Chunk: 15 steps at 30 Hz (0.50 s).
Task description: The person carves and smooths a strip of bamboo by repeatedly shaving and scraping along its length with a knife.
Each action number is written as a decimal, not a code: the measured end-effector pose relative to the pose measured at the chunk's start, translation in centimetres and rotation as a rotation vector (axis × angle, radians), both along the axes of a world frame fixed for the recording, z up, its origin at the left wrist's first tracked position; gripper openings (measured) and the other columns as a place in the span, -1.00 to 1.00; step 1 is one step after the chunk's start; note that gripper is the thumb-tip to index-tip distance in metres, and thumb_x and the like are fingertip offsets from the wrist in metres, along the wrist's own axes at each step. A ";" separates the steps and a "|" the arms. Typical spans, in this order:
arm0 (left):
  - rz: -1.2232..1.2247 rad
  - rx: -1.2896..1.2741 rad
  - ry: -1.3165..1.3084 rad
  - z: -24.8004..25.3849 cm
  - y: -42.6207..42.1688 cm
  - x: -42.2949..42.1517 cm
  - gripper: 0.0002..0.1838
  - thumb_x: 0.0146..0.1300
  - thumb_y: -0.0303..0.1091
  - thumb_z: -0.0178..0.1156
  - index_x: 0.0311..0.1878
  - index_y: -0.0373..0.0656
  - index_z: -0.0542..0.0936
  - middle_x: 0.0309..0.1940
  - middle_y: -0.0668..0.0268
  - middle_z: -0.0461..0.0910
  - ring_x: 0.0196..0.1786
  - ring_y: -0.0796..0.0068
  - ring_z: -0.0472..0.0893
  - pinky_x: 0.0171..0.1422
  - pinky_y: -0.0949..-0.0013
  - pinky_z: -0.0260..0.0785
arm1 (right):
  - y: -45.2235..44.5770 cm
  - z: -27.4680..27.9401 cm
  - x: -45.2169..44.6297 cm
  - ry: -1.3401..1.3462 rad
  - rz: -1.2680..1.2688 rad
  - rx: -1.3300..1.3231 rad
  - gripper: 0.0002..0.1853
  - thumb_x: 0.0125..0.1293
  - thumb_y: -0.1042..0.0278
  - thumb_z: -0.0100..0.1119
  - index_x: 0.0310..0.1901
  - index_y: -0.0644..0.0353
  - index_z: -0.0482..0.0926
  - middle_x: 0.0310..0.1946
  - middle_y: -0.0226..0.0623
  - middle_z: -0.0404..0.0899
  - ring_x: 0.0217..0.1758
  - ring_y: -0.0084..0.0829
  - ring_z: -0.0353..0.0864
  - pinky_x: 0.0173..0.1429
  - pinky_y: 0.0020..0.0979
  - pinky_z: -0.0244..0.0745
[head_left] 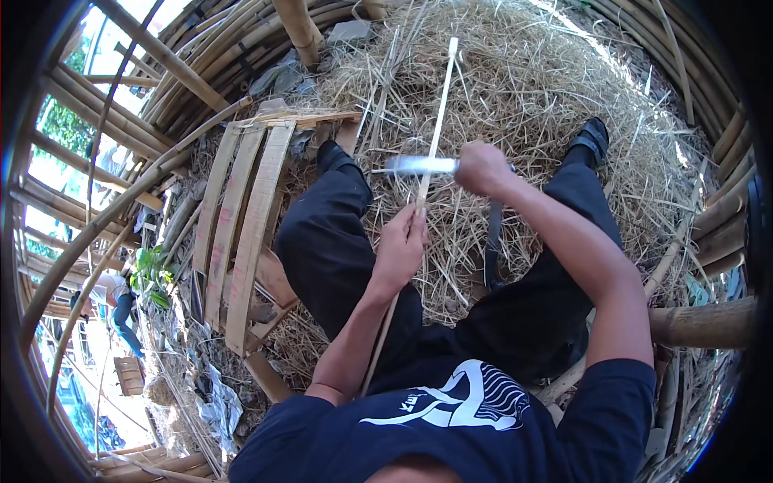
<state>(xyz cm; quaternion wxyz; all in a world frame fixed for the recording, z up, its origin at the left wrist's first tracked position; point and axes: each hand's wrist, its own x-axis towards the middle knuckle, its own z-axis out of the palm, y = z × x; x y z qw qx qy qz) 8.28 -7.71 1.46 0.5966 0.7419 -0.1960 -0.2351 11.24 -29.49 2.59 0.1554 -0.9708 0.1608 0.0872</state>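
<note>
My left hand (401,248) is closed around a long, pale bamboo strip (442,105), which runs from near my lap up and away over the straw. In my right hand (481,167), closed on its handle, is a knife (423,165). Its bright blade is smeared by motion and lies across the strip, a little above my left fingers. Whether the edge touches the strip or passes over it, I cannot tell. A long dark object (493,237) lies on the straw between my legs, below the knife hand.
Thin shavings and straw (531,88) cover the ground between my outstretched legs. A broken wooden crate (245,225) stands beside my left leg. Bamboo poles (105,201) frame the left side, and a thick bamboo pole (700,324) lies at right. A person (121,306) is far left, outside.
</note>
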 end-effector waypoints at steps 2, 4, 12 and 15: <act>-0.022 -0.112 0.256 1.0 0.6 -1.6 -0.78 0.52 -0.28 -0.08 0.04 -0.19 0.43 -0.66 0.58 0.16 -0.68 0.82 0.09 -0.65 0.62 -0.08 | -4.7 -2.5 1.4 -0.126 -0.259 -0.007 -0.71 0.16 0.31 0.04 -0.25 0.33 0.66 -0.32 0.02 0.67 -0.18 -0.07 0.71 -0.04 -0.16 0.60; -0.042 -0.095 0.192 0.7 2.0 -2.4 -0.77 0.52 -0.28 -0.10 0.07 -0.18 0.40 -0.67 0.58 0.16 -0.69 0.83 0.08 -0.66 0.63 -0.07 | -6.8 1.1 0.5 -0.170 -0.346 0.011 -0.69 0.13 0.31 0.07 -0.23 0.36 0.65 -0.29 0.04 0.67 -0.15 -0.04 0.70 -0.02 -0.16 0.59; 0.013 -0.204 0.371 2.4 1.7 -0.6 -0.68 0.54 -0.21 -0.13 0.22 -0.13 0.37 -0.69 0.51 0.22 -0.74 0.81 0.09 -0.69 0.64 -0.06 | -1.6 0.1 -0.9 -0.145 -0.061 0.225 -0.72 0.18 0.30 0.07 -0.37 0.39 0.64 -0.45 0.03 0.64 -0.40 -0.14 0.68 -0.12 -0.18 0.60; -0.004 -0.239 0.366 2.3 1.4 0.7 -0.70 0.52 -0.18 -0.10 0.17 -0.12 0.37 -0.65 0.47 0.31 -0.77 0.82 0.10 -0.73 0.65 -0.06 | 1.7 1.1 -2.0 -0.103 0.091 0.227 -0.76 0.08 0.33 0.08 -0.46 0.36 0.63 -0.50 0.07 0.62 -0.40 -0.04 0.66 -0.14 -0.13 0.61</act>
